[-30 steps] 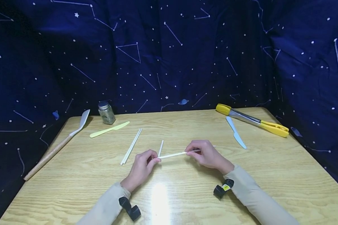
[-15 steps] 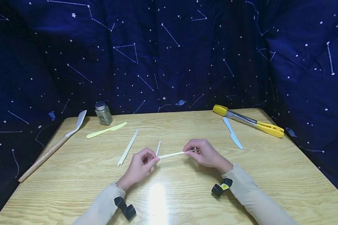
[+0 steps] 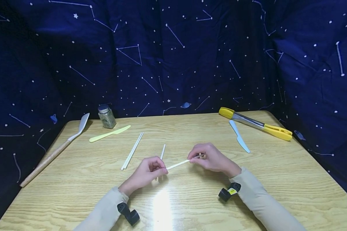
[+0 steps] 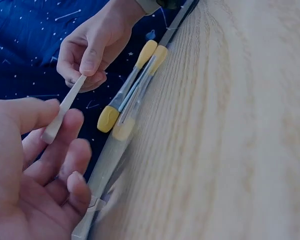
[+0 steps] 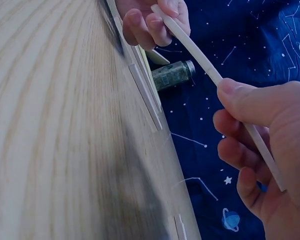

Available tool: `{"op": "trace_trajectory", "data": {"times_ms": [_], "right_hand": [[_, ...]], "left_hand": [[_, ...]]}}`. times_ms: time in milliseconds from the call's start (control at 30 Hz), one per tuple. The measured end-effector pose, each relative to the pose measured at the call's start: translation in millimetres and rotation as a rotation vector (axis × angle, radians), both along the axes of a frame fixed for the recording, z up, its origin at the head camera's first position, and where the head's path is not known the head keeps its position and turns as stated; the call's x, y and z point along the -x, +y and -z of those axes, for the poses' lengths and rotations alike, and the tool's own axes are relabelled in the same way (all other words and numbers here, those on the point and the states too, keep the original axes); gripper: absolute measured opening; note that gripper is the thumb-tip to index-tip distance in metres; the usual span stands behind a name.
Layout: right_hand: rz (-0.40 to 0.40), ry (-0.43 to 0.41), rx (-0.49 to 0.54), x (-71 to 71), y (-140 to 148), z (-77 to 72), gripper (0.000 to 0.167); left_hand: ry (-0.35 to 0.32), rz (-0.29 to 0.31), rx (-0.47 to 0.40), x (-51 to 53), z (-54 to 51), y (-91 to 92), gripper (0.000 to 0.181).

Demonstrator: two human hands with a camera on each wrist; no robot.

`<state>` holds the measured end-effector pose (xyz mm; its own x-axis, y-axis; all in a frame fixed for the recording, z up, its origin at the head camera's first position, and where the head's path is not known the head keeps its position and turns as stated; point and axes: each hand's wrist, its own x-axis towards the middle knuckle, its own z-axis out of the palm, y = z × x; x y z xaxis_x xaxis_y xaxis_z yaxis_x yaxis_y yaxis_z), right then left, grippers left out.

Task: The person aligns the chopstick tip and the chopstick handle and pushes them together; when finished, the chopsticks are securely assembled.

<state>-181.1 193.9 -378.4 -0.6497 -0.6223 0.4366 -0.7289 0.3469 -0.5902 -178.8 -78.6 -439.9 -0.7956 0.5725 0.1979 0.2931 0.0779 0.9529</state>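
Between my hands a pale chopstick (image 3: 177, 165) is held above the table, slanting up to the right in the head view. My left hand (image 3: 147, 173) pinches its near end between thumb and forefinger; the other fingers are loosely bent in the left wrist view. Farther along, my right hand (image 3: 211, 157) grips the stick with thumb and fingers, and its rear part runs under the palm (image 5: 295, 150). Behind the left hand lies another chopstick (image 3: 163, 151), its lower part hidden by that hand. Two more chopsticks (image 3: 132, 151) lie side by side to the left.
On the left are a wooden-handled spatula (image 3: 55, 152), a jar (image 3: 107, 117) with a dark lid and a yellow knife (image 3: 110, 133). At the right lie a blue knife (image 3: 239, 136) and yellow-tipped tongs (image 3: 255, 123). A starry dark cloth (image 3: 173, 57) hangs behind the table (image 3: 202, 202).
My left hand has come down toward me and slightly right, tilting the chopstick more steeply. The right hand stays nearly in place. Both keep hold of the stick; the head view shifted slightly.
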Motion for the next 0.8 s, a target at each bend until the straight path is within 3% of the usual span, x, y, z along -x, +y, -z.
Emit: {"op": "trace_trajectory", "data": {"times_ms": [133, 300, 467, 800], "right_hand": [[-0.029, -0.019, -0.009, 4.4, 0, 10.2, 0.015], [-0.113, 0.03, -0.011, 11.5, 1, 23.4, 0.015], [-0.166, 0.031, -0.023, 11.1, -1, 23.5, 0.012], [-0.158, 0.057, -0.07, 8.1, -4, 23.0, 0.013]], "left_hand": [[-0.011, 0.064, 0.002, -2.4, -2.0, 2.4, 0.01], [-0.027, 0.127, 0.029, -7.2, -5.7, 5.9, 0.012], [-0.037, 0.181, 0.032, -10.3, -6.0, 7.8, 0.013], [-0.041, 0.295, -0.047, -12.2, -4.1, 11.1, 0.015]]}}
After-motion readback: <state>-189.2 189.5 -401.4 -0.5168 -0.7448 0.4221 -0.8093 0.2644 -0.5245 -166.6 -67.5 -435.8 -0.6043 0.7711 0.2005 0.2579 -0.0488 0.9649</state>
